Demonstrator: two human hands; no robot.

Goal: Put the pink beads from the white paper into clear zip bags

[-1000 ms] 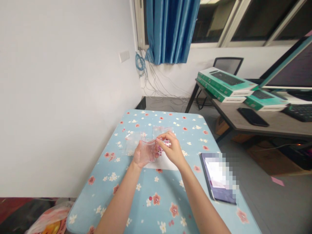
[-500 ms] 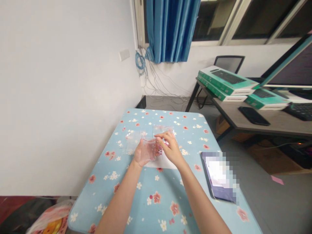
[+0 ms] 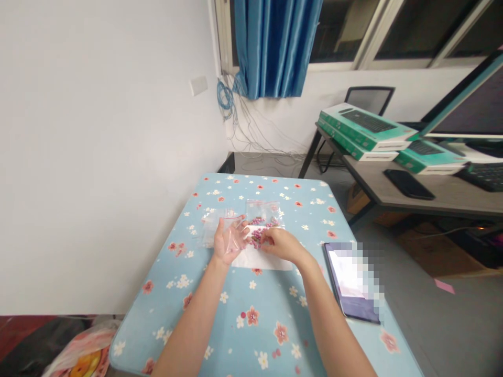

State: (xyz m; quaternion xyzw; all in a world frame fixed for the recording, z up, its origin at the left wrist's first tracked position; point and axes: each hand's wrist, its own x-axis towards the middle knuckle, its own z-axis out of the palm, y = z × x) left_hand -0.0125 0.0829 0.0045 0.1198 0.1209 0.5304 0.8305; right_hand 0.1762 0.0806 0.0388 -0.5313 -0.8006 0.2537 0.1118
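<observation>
A clear zip bag (image 3: 232,242) rests across my left hand (image 3: 227,238), thumb on its near side and fingers spread behind it. Beside it lies a loose pile of small pink-purple pieces that look like dried rosebuds (image 3: 257,238), on a white sheet of paper (image 3: 261,260). My right hand (image 3: 281,244) is over the right side of this pile with its fingertips pressed together; any bud between them is too small to make out. Behind the pile lies another clear zip bag (image 3: 262,208), with buds near its lower edge. More flat clear bags (image 3: 210,222) are partly behind my left hand.
A flowered blue cloth covers the table (image 3: 251,293). A tablet (image 3: 351,283) lies near its right edge. The desk (image 3: 361,167) at right carries green keyboard boxes (image 3: 365,128), a black phone (image 3: 408,184) and a monitor (image 3: 471,104). A white wall (image 3: 98,157) borders the left.
My right hand has left the bag's mouth and moved down to the pile, its fingers now curled. My left hand has turned the bag a little, uncovering the buds.
</observation>
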